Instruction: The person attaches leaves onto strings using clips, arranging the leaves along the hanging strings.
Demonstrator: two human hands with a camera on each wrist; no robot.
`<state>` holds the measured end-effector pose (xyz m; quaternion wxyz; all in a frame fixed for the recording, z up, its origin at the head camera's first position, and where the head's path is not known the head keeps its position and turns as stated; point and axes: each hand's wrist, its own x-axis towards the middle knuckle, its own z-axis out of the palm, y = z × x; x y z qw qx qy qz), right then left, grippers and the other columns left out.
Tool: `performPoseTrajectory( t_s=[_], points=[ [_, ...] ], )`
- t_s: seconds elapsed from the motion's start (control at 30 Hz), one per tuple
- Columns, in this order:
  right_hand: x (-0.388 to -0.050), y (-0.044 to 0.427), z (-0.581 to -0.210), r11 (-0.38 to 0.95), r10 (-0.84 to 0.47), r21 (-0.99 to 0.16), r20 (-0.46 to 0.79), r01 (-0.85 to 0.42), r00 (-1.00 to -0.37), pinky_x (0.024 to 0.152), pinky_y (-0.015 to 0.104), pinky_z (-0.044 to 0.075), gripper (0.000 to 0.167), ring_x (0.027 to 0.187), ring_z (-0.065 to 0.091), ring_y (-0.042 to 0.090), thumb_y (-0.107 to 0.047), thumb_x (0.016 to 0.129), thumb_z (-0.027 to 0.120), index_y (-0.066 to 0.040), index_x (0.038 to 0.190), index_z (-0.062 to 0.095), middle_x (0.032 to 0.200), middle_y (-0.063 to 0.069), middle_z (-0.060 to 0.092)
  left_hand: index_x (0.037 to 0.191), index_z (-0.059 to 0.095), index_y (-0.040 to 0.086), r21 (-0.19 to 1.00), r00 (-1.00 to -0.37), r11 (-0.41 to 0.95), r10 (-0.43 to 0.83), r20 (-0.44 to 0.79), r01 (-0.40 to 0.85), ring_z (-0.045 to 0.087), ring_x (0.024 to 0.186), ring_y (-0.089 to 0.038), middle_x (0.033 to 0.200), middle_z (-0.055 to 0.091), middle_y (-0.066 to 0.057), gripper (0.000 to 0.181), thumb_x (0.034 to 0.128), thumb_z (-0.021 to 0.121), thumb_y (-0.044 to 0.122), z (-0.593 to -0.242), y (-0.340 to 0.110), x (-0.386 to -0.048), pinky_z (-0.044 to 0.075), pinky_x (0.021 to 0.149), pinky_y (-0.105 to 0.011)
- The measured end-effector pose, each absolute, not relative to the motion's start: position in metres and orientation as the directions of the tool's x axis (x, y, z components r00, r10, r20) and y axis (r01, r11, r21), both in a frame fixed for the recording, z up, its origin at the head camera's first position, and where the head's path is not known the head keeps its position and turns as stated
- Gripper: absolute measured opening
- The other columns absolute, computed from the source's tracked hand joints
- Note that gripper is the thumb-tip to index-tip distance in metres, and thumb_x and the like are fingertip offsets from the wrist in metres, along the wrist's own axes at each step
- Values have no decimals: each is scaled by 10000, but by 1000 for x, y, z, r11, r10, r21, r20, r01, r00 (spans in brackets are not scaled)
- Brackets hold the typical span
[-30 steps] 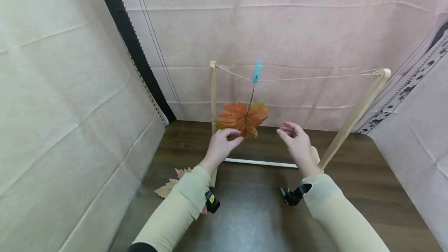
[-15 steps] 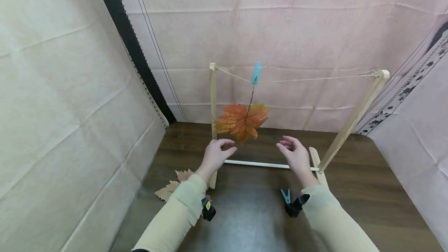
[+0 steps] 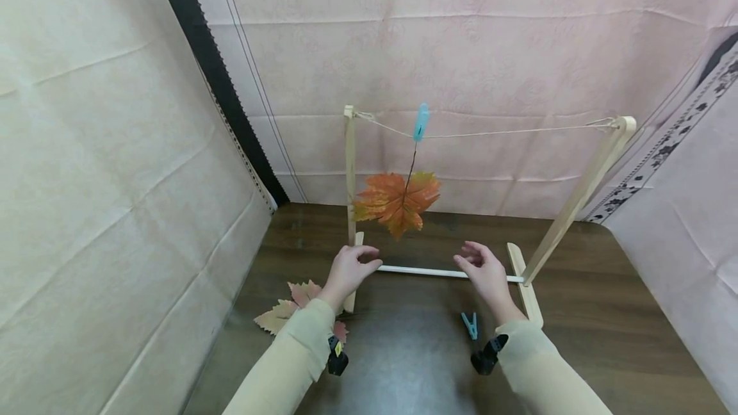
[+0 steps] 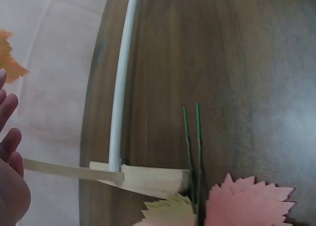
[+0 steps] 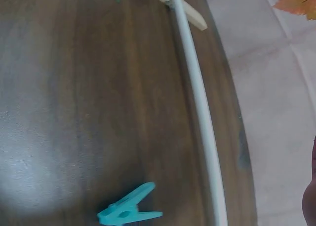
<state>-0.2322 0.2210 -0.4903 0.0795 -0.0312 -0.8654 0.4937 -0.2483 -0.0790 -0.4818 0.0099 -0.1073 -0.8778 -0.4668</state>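
Seemingly done with the orange leaf [image 3: 396, 200], clipped to the string [image 3: 507, 131] by a blue clothespin [image 3: 421, 122]. Apparently yet to hang pinkish leaves [image 4: 249, 206], on the table [image 3: 406, 351] with a spare clothespin [image 3: 471, 326]. Empty in left hand [image 3: 348, 271] and right hand [image 3: 487, 276], fingers apart from thumbs.

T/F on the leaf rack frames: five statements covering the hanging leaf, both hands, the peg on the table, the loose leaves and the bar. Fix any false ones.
1. The orange leaf hangs by its stem from a blue peg on the string. True.
2. The left hand and right hand are both empty. True.
3. The loose peg is clipped to the string. False: it lies on the table.
4. The pale leaves lie nearer the right hand. False: nearer the left.
5. The white bar runs between the feet of the wooden posts. True.
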Motion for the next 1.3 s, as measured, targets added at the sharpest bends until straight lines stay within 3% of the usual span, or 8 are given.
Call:
performPoseTrajectory(
  t_s=[0.27, 0.53, 0.67, 0.83, 1.07, 1.2, 1.3],
  points=[
    [-226, 225, -504, 518, 110, -855, 61, 5, -992, 873, 413, 441, 548, 1026, 566, 251, -361, 874, 650, -71, 1313, 496, 1242, 135, 574, 1084, 691, 210, 841, -981, 524, 194, 31, 130, 505, 943, -243, 1067, 540, -99, 262, 846, 697, 319, -498, -94, -245, 444, 760, -398],
    [-221, 231, -517, 498, 130, -865, 9, 57, -992, 881, 418, 437, 535, 1036, 567, 244, -347, 872, 665, -108, 1322, 501, 1262, 124, 569, 1122, 678, 141, 854, -984, 517, 171, -41, 55, 488, 1001, -273, 1137, 542, -110, 311, 855, 690, 299, -507, -105, -240, 429, 814, -437],
    [-219, 236, -528, 526, 151, -845, -13, 92, -988, 826, 386, 460, 508, 1011, 572, 241, -297, 877, 669, -107, 1318, 505, 1220, 127, 591, 1091, 686, 126, 865, -989, 499, 147, -20, 56, 479, 934, -219, 1097, 573, -92, 281, 855, 694, 279, -516, -111, -239, 428, 809, -406],
    [-214, 240, -537, 532, 152, -840, -34, 111, -988, 801, 360, 478, 564, 1014, 573, 232, -393, 854, 672, -108, 1311, 507, 1215, 108, 596, 1050, 697, 117, 866, -987, 492, 158, 13, 90, 449, 840, -204, 1011, 582, -106, 255, 849, 700, 273, -527, -118, -236, 412, 736, -355],
    [-205, 241, -549, 523, 137, -845, -46, 112, -990, 793, 355, 481, 560, 1022, 580, 244, -385, 864, 663, -88, 1311, 505, 1228, 130, 581, 1085, 688, 143, 861, -980, 506, 192, -54, 52, 486, 967, -265, 1104, 539, -103, 293, 856, 684, 326, -537, -123, -225, 436, 819, -426],
    [-201, 241, -557, 540, 141, -833, -48, 117, -989, 795, 340, 470, 527, 1011, 577, 229, -339, 873, 665, -85, 1308, 508, 1203, 112, 592, 1075, 682, 140, 842, -975, 536, 212, -74, 53, 461, 975, -307, 1051, 526, -86, 260, 861, 683, 287, -547, -127, -221, 421, 786, -441],
    [-198, 240, -561, 554, 143, -825, -32, 106, -989, 792, 353, 469, 487, 994, 578, 234, -279, 879, 667, -70, 1293, 519, 1166, 115, 607, 1026, 691, 112, 817, -971, 569, 235, -53, 93, 436, 1108, -411, 978, 583, -51, 208, 866, 678, 243, -555, -131, -219, 391, 856, -517]
  ],
)
